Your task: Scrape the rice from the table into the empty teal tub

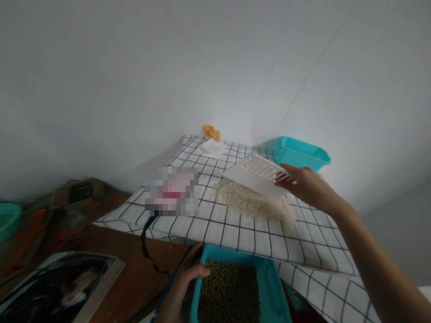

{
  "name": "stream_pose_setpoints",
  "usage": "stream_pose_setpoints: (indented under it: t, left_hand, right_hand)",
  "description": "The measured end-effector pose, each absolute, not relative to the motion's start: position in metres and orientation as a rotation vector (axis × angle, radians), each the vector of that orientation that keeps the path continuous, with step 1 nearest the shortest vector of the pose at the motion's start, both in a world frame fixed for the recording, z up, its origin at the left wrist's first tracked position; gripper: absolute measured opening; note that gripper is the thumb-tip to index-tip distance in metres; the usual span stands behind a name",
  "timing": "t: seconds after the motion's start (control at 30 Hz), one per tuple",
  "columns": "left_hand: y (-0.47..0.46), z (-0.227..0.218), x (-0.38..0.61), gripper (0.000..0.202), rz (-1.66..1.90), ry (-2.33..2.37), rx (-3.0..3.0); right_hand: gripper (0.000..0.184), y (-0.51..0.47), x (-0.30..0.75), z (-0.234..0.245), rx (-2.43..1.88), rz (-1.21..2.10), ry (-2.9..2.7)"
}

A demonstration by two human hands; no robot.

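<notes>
My right hand (301, 183) is closed on the slotted edge of a white plastic panel (261, 176). The panel leans over a long heap of pale, rice-like grains (249, 204) on the checked tablecloth (215, 224); whether its lower edge touches the cloth I cannot tell. Below the table's front edge, my left hand (191, 273) grips the left rim of a turquoise bin (274, 287), thumb over the inside. Small green beans (230, 291), like mung beans, lie inside that bin, and its bottom end is cut off by the frame.
Another turquoise bin (299, 154) stands at the table's back right. Toward the back lie a folded white cloth (212, 148) and a yellow cloth (211, 132). A blurred-out pinkish object (173, 190) with a black strap (144, 240) sits at the left edge. A green basin (8, 220) is far left.
</notes>
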State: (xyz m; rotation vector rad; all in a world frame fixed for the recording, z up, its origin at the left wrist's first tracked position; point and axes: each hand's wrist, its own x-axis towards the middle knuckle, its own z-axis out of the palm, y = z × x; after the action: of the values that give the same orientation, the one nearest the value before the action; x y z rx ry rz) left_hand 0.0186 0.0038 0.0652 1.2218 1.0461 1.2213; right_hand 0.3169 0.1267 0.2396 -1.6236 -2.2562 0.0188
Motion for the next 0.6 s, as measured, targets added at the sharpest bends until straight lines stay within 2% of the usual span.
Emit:
stream_pose_setpoints:
  t: [0.17, 0.3, 0.47, 0.6]
  left_hand:
    - [0.007, 0.066, 0.019, 0.025, 1.206, 1.033, 1.252]
    - [0.005, 0.045, 0.010, 0.021, 1.185, 1.044, 1.220]
    - [0.001, 0.024, -0.002, 0.045, 1.075, 1.088, 1.245]
    - [-0.001, 0.023, -0.001, 0.047, 1.110, 1.063, 1.280]
  right_hand:
    - [0.022, 0.131, 0.302, 0.224, -1.382, 0.128, -1.980]
    - [0.027, 0.139, 0.298, 0.204, -1.311, 0.296, -1.835]
    - [0.032, 0.142, 0.305, 0.189, -1.245, 0.573, -1.690]
    - [0.032, 0.140, 0.308, 0.187, -1.225, 0.631, -1.564]
